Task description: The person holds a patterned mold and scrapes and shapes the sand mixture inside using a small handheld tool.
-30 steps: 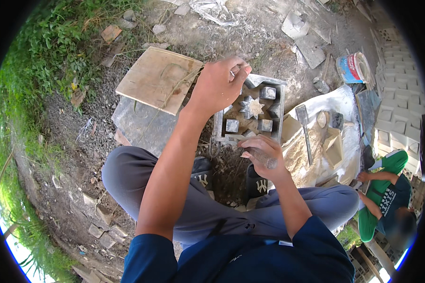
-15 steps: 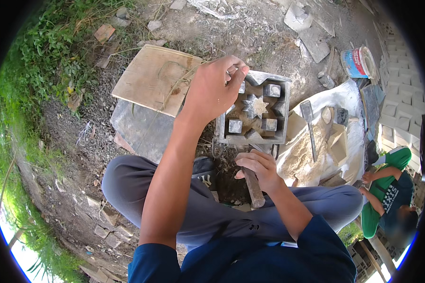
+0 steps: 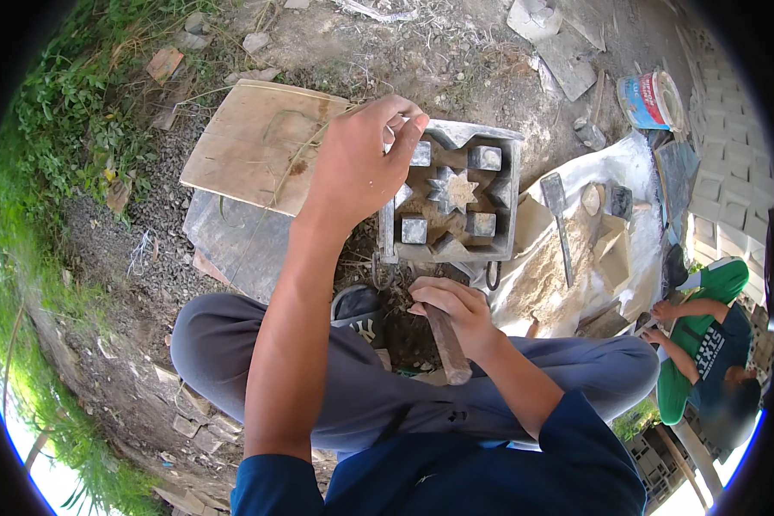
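Observation:
A square grey metal mould [image 3: 518, 198] sits on the ground ahead of me, with several small blocks inside and a star-shaped piece [image 3: 452, 190] in its middle. Sandy powder lies in the star's centre. My left hand [image 3: 365, 159] is curled over the mould's far left corner, thumb and fingers drawn together; its fingertips are partly hidden, so what they hold cannot be made out. Below the mould's near edge, my right hand [image 3: 460, 314] is wrapped round a worn brown bar [image 3: 445, 348], whose thick end points back toward my lap.
A pale wooden board [image 3: 258, 142] overlaps a grey slab [image 3: 232, 236] at left. Right of the mould, a white sheet [image 3: 632, 172] bears a sandy heap [image 3: 555, 271] and a flat-bladed tool [image 3: 558, 215]. Beyond are a bucket [image 3: 649, 103] and a seated person [image 3: 705, 335] at far right.
The view has shifted slightly, sliding the mould and board a little left in the picture. Both hands keep nearly the same pose, the right one still round the bar.

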The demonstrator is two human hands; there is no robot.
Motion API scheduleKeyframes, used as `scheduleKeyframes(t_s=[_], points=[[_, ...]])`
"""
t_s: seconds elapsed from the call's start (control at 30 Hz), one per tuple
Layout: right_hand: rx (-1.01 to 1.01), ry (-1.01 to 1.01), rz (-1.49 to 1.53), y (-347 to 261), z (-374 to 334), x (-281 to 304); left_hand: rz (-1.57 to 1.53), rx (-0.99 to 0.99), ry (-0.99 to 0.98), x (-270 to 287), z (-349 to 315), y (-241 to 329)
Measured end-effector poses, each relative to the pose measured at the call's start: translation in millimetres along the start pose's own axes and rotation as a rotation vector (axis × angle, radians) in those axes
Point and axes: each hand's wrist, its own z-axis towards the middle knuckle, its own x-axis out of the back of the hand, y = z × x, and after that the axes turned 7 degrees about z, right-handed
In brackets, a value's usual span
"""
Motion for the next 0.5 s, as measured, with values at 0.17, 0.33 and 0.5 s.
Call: scheduleKeyframes(t_s=[0.17, 0.33, 0.5], points=[[-0.047, -0.099, -0.123, 10, 5, 5, 0.015, 0.000, -0.014, -3, 2, 6], [0.037, -0.072, -0.047, 6, 7, 10, 0.026, 0.001, 0.006, -2, 2, 8], [-0.038, -0.136, -0.182, -4, 7, 7, -0.013, -0.005, 0.063, -3, 1, 4]])
